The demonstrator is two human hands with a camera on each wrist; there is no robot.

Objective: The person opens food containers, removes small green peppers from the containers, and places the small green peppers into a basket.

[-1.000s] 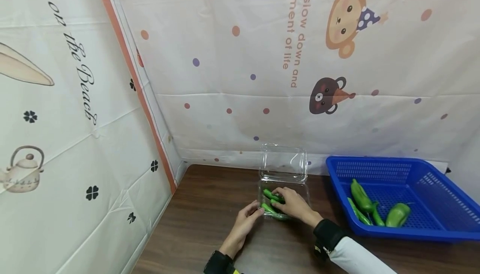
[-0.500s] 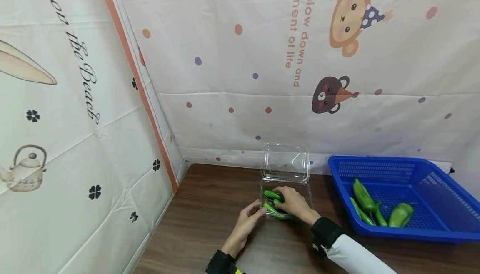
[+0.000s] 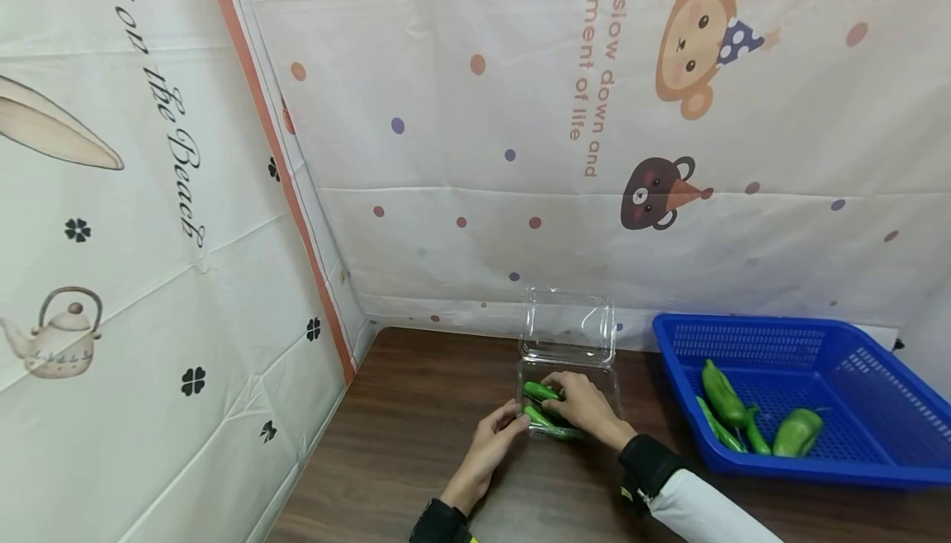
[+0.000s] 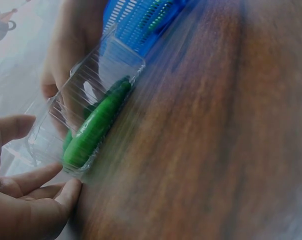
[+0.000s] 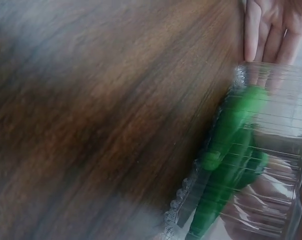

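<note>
A clear plastic clamshell box (image 3: 613,386) sits on the table with its lid (image 3: 568,324) raised at the back. Several green peppers (image 3: 540,417) lie in its base; in the left wrist view a long pepper (image 4: 98,125) shows through the side wall. My right hand (image 3: 584,404) reaches into the box from the right, thumb and fingers curled round a green pepper (image 3: 541,392). Its fingertips are partly hidden. On the box's left side, my left hand (image 3: 484,449) touches the wall with extended fingers (image 4: 38,177), the thumb held apart from them.
A blue plastic basket (image 3: 877,474) stands to the right on the brown wooden table (image 3: 416,411), with several green peppers (image 3: 724,394) in its left part. Printed white sheets (image 3: 446,155) hang behind and along the left side.
Both hands stay nearly in place at the box. The right fingers shift slightly over the peppers. The head view has drifted a little.
</note>
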